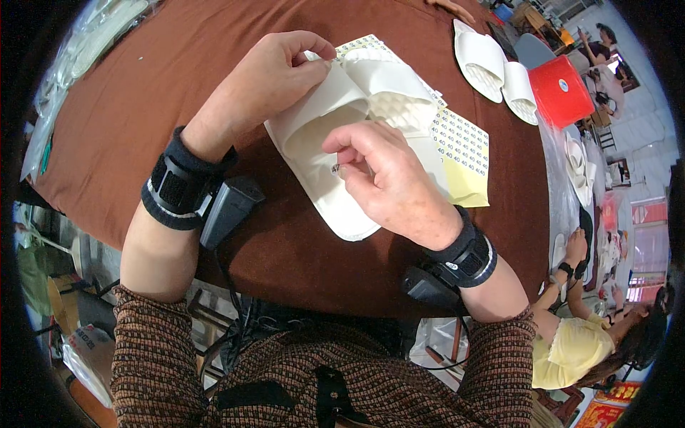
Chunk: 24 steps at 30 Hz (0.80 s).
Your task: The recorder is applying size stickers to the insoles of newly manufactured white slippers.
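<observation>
Left of the left grip, clear plastic bags (86, 48) with white footwear inside lie on the brown-covered surface (107, 143). The left grip (267, 78), thumb and fingertips drawn together, is clamped on the toe end of the nearer white slipper (353, 220), which extends below and to the right of it, heel toward the person. The right grip (382, 175) is above that slipper's footbed, its index fingertip just off the thumb; a small round sticker (335, 170) sits at the thumb tip, though I cannot tell whether another finger pinches it. Beyond the right grip lies a second white slipper (396, 80) beside the first, with a yellow-backed sticker sheet (465, 153) right of it. Farther right of both grips are another pair of white slippers (479, 63) and a red container (561, 90).
</observation>
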### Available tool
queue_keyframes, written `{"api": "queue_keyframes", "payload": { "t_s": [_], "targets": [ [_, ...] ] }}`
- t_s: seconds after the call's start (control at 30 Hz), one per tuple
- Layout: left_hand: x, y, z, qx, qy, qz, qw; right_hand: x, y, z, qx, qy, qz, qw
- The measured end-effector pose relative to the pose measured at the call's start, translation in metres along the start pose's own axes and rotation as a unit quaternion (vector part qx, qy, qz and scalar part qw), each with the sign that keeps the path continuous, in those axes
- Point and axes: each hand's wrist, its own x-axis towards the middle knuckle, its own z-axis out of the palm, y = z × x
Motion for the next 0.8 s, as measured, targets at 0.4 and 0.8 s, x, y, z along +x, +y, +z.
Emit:
{"api": "queue_keyframes", "payload": {
  "t_s": [0.4, 0.8],
  "targets": [
    [0.000, 0.001, -0.003, 0.002, -0.037, -0.044, 0.998, 0.003, 0.004, -0.014, -0.013, -0.040, 0.053, 0.998],
    [0.000, -0.003, 0.002, 0.018, -0.032, -0.052, 0.998, 0.002, 0.009, -0.009, -0.060, -0.006, -0.011, 0.998]
  ]
}}
